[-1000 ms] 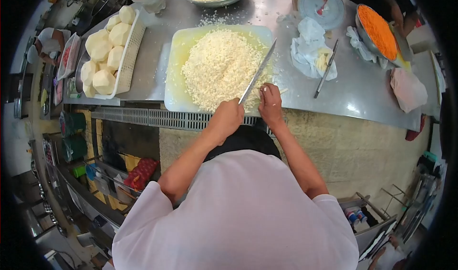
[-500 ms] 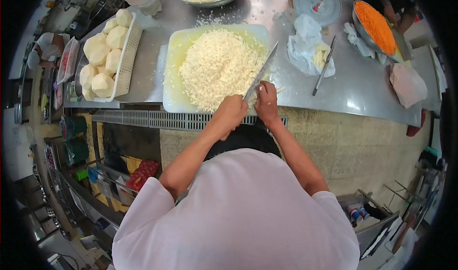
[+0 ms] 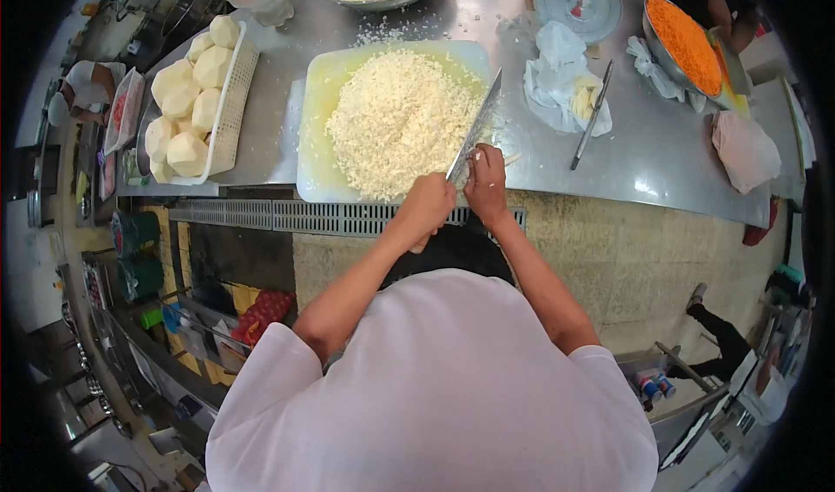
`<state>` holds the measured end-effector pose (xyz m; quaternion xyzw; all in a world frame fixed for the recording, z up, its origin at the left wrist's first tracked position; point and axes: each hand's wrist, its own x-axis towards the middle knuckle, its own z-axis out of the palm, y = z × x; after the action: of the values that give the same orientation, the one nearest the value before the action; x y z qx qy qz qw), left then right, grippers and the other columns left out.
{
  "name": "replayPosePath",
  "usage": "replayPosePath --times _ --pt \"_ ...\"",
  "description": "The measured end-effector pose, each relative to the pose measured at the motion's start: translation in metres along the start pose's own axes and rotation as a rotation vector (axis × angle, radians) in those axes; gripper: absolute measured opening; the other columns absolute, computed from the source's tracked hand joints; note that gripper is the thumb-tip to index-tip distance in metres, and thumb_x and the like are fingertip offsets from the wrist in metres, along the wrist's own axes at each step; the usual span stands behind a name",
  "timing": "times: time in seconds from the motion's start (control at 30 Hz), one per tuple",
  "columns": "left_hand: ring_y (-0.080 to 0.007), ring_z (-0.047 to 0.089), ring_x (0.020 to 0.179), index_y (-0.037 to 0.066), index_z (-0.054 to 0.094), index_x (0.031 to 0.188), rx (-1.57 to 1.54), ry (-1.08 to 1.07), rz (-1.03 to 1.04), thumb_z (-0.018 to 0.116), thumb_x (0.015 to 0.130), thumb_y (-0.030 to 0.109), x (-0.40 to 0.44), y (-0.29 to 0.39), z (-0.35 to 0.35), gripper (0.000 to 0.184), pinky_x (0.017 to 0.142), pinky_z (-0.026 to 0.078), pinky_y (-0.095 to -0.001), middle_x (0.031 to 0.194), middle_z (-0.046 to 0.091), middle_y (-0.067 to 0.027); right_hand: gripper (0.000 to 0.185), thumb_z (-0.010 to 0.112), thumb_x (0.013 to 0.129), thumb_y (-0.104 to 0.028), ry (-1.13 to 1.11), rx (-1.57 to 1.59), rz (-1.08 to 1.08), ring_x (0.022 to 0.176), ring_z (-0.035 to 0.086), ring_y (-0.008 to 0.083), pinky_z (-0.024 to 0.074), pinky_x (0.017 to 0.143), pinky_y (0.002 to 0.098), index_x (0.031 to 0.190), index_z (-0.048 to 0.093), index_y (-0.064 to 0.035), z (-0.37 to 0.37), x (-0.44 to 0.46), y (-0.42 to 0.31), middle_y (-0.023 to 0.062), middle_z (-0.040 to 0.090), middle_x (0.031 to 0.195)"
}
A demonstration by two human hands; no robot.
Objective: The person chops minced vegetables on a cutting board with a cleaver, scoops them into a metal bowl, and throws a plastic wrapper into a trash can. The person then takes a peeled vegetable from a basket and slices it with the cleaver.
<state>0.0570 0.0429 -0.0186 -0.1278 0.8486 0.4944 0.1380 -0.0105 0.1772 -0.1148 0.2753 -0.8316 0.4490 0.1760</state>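
Note:
My left hand [image 3: 426,207] is closed round the handle of a large kitchen knife [image 3: 478,121], its blade slanting up and to the right along the right side of the cutting board [image 3: 310,166]. Close against the blade, my right hand [image 3: 487,183] has its fingers curled in at the board's near right corner. Pale vegetable strips [image 3: 513,158] poke out beside these fingers; the rest of what they grip is hidden. A wide heap of finely chopped pale vegetable [image 3: 391,122] covers most of the board, left of the knife.
A white basket [image 3: 233,113] of peeled round vegetables [image 3: 178,87] stands left. Behind the board is a metal bowl [image 3: 383,5] of chopped pieces. To the right are a plastic bag [image 3: 557,79], a sharpening rod [image 3: 593,113] and a bowl of shredded orange vegetable [image 3: 684,46]. Other people are nearby.
The knife blade has tipped slightly left and more upright, with both hands nearly in place. Another person's legs have appeared at the lower right.

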Motion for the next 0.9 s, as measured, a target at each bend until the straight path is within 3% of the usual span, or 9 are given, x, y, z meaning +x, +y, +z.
replayPosePath --times 0.1,0.2,0.33,0.4,0.47,0.5,0.57,0.77,0.9 --pt "-0.0271 0.061 0.043 -0.011 0.058 0.084 -0.056 -0.100 -0.208 0.047 0.100 0.014 -0.010 0.031 -0.020 0.032 0.040 0.049 -0.0419 0.055 0.058 -0.0185 0.034 0.055 0.071 0.016 -0.015 -0.003 -0.012 0.098 0.054 0.0420 0.0454 0.085 0.0481 0.102 0.058 0.0040 0.000 0.002 0.001 0.0216 0.058 0.107" --pt "-0.0266 0.059 0.041 -0.010 0.057 0.081 -0.052 -0.040 -0.143 0.047 0.101 0.016 -0.009 0.017 -0.002 0.034 0.038 0.047 -0.0416 0.053 0.057 -0.0171 0.032 0.055 0.072 0.016 -0.013 -0.009 0.016 0.098 0.055 0.0421 0.0459 0.085 0.0478 0.102 0.059 0.0041 0.001 0.000 0.001 0.0215 0.058 0.107" --pt "-0.0257 0.060 0.042 -0.009 0.056 0.079 -0.035 -0.041 -0.097 0.049 0.100 0.016 -0.001 0.024 -0.020 0.033 0.041 0.048 -0.0416 0.053 0.057 -0.0171 0.027 0.064 0.076 0.011 -0.063 0.047 0.046 0.102 0.055 0.0414 0.0464 0.088 0.0474 0.102 0.060 0.0029 -0.011 0.000 0.003 0.0211 0.060 0.110" --pt "-0.0308 0.062 0.045 -0.012 0.058 0.082 0.009 -0.041 -0.119 0.050 0.099 0.015 -0.009 0.022 -0.026 0.033 0.045 0.050 -0.0448 0.056 0.059 -0.0216 0.027 0.068 0.077 0.008 -0.111 0.096 0.081 0.105 0.056 0.0412 0.0467 0.089 0.0469 0.102 0.061 0.0025 -0.025 0.006 -0.002 0.0211 0.060 0.111" --pt "-0.0410 0.067 0.056 -0.014 0.060 0.085 0.322 0.230 0.232 0.049 0.098 0.014 -0.008 -0.019 -0.012 0.033 0.056 0.053 -0.0505 0.063 0.062 -0.0294 0.031 0.075 0.076 0.002 -0.144 0.019 0.047 0.105 0.057 0.0410 0.0483 0.090 0.0450 0.104 0.061 0.0032 -0.045 0.008 -0.015 0.0211 0.062 0.112" --pt "-0.0410 0.067 0.056 -0.014 0.060 0.085 0.320 0.219 0.228 0.049 0.098 0.014 -0.007 -0.016 -0.014 0.033 0.056 0.053 -0.0505 0.063 0.062 -0.0294 0.033 0.077 0.074 0.002 -0.179 -0.001 0.060 0.103 0.059 0.0403 0.0502 0.090 0.0434 0.104 0.063 0.0033 -0.049 0.006 -0.016 0.0206 0.064 0.111" --pt "-0.0499 0.067 0.071 -0.014 0.063 0.088 0.179 0.012 -0.169 0.050 0.097 0.013 0.000 0.006 -0.028 0.031 0.068 0.053 -0.0543 0.073 0.063 -0.0358 0.033 0.076 0.073 0.003 -0.161 0.004 0.087 0.101 0.060 0.0397 0.0510 0.088 0.0434 0.104 0.063 0.0027 -0.040 -0.004 -0.013 0.0198 0.065 0.109" --pt "-0.0506 0.067 0.076 -0.014 0.062 0.085 0.176 0.104 -0.011 0.051 0.096 0.013 -0.023 0.008 -0.027 0.031 0.071 0.053 -0.0543 0.074 0.062 -0.0362 0.031 0.073 0.074 0.008 -0.126 0.080 0.145 0.096 0.062 0.0399 0.0524 0.083 0.0447 0.103 0.064 0.0011 -0.034 0.003 -0.015 0.0178 0.067 0.106" --pt "-0.0512 0.066 0.078 -0.012 0.062 0.085 0.157 0.046 -0.061 0.051 0.097 0.013 -0.008 0.003 -0.018 0.030 0.072 0.052 -0.0545 0.074 0.061 -0.0364 0.025 0.071 0.075 0.010 -0.242 0.105 0.181 0.092 0.063 0.0404 0.0522 0.079 0.0460 0.098 0.063 0.0012 -0.041 0.006 -0.014 0.0169 0.065 0.099"
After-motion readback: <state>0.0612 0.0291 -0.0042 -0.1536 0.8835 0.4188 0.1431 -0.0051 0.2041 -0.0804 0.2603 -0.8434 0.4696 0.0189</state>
